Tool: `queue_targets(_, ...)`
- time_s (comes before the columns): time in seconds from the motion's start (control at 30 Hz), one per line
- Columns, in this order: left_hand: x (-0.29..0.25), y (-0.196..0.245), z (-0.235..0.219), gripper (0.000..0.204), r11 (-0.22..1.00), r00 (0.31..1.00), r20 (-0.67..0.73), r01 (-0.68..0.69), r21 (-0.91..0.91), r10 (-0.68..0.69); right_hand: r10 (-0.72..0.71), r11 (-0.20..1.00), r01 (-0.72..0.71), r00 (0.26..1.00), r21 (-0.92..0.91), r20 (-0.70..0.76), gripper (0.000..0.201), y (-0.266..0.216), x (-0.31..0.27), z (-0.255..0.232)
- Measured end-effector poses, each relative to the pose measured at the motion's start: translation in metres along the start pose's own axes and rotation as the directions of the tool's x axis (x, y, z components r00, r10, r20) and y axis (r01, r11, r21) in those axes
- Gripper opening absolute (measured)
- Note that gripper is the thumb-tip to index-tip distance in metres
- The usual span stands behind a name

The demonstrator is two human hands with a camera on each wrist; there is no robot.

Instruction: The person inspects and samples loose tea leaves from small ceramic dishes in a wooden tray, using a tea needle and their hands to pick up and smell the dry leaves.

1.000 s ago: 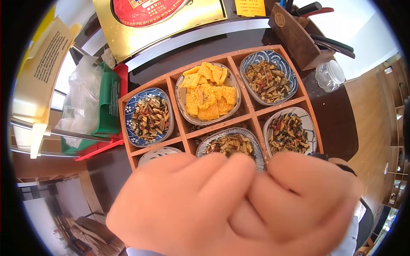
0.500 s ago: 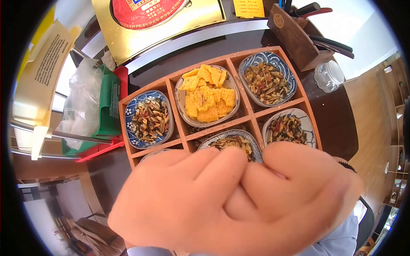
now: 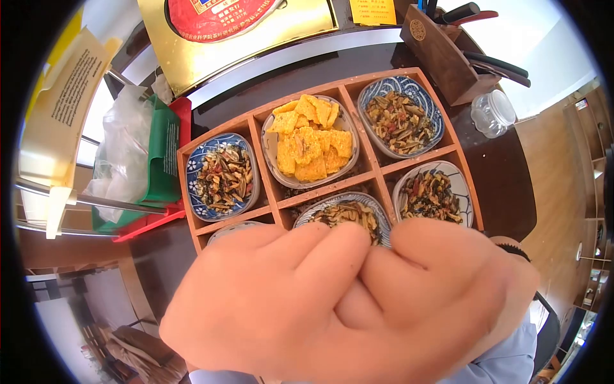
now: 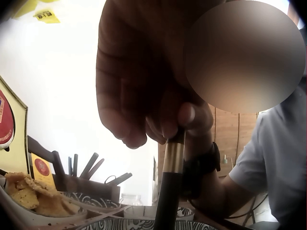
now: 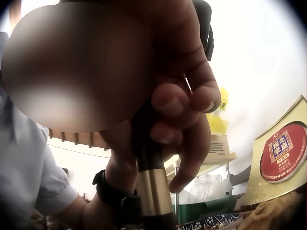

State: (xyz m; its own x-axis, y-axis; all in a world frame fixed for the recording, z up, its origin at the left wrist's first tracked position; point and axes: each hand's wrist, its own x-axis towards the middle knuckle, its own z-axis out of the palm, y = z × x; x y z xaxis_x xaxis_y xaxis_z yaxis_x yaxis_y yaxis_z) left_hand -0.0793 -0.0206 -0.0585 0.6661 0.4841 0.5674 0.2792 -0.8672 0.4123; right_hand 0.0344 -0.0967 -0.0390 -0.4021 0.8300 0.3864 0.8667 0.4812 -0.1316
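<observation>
In the head view my left hand [image 3: 262,301] and right hand [image 3: 448,281] sit side by side, close to the camera, fingers curled. Their fingers grip a black stick with a gold band, whose lower end is out of view. This stick [image 4: 171,191] stands nearly upright under the fingers in the left wrist view, and the right wrist view shows the stick [image 5: 154,191] too. Beyond the hands is a divided wooden tray [image 3: 272,192]. A patterned bowl of dried mix [image 3: 380,217] lies just past the knuckles, partly hidden.
Other tray compartments hold a bowl of yellow crisps [image 3: 310,144] and blue-patterned bowls of mix [image 3: 224,176]. A gold box [image 3: 300,25] stands behind. At right are a wooden holder [image 3: 441,64] and a clear jar [image 3: 492,115]; a green bin [image 3: 165,153] is at left.
Both hands have shifted slightly up in the head view over the last second, covering a little more of the near bowls. The tray and bowls look the same.
</observation>
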Motion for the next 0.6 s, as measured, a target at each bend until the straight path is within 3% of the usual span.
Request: queue_targets(0.6, -0.002, 0.000, -0.013, 0.018, 0.994, 0.991, 0.124, 0.067, -0.085, -0.056, -0.166, 0.983, 0.166, 0.986, 0.078, -0.017, 0.008, 0.017, 0.004, 0.002)
